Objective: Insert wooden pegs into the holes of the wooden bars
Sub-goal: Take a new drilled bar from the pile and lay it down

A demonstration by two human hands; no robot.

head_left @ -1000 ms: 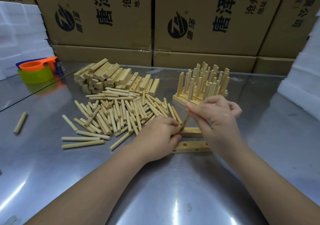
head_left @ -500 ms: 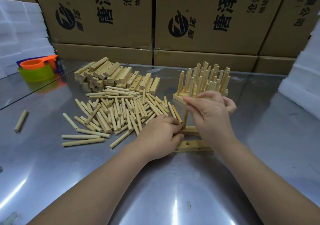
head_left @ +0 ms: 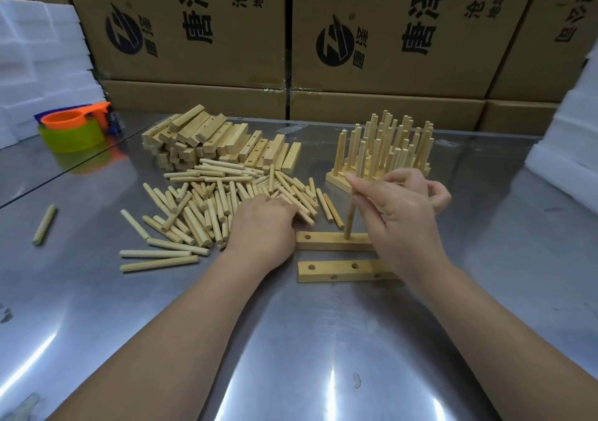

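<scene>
Two wooden bars lie side by side on the steel table: the far bar (head_left: 326, 241) and the near bar (head_left: 336, 271), both with open holes. My right hand (head_left: 401, 213) pinches a wooden peg (head_left: 350, 218) that stands upright with its lower end in a hole of the far bar. My left hand (head_left: 263, 226) rests palm down on the edge of the loose peg pile (head_left: 207, 203), fingers over the pegs; I cannot see whether it holds one.
A stack of empty bars (head_left: 210, 139) lies behind the pile. Finished bars with upright pegs (head_left: 385, 148) stand at the back right. One stray peg (head_left: 44, 224) lies far left. Orange and green cups (head_left: 72, 129), white foam blocks (head_left: 563, 148) and cardboard boxes (head_left: 200, 32) ring the table.
My left hand left the bar's end and moved left onto the peg pile. My right hand brought the peg from tilted to upright in the far bar's hole.
</scene>
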